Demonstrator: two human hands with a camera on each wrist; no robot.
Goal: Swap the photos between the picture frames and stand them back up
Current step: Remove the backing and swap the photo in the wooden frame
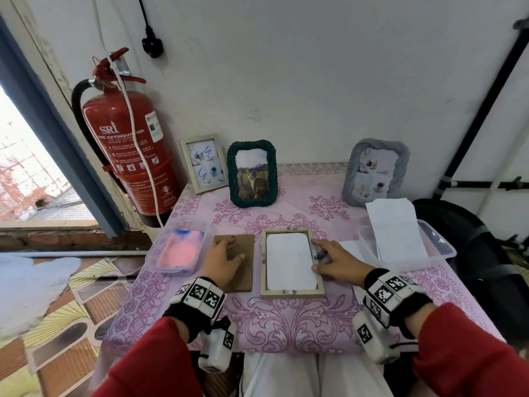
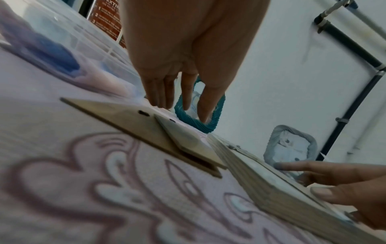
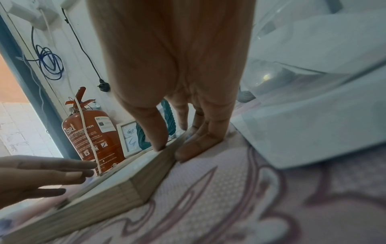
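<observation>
Wooden frame (image 1: 292,263) lies face down at the middle of the desk (image 1: 286,319), its back open, with a white photo (image 1: 288,262) showing its blank side inside the rim. Just to its left lies the brown backing board (image 1: 239,263) with its stand flap. My left hand (image 1: 221,260) rests on that board, fingers straight and relaxed, pinching nothing. My right hand (image 1: 335,260) lies along the frame's right rail, thumb on top of the rail and fingers against its outer side on the cloth, a light hold that braces the frame.

I judge the step in hand to be seating or lifting this photo with the back off. To do it well, I would keep the right hand bracing the rail so the frame cannot slide, touch the photo only at its edges, and check the small metal tabs are turned clear.

Three more frames stand at the back by the wall: a pale one (image 1: 203,164), a green one (image 1: 252,173) and a grey one (image 1: 374,172). Clear tubs sit at each side: left (image 1: 179,250), right (image 1: 406,247).
</observation>
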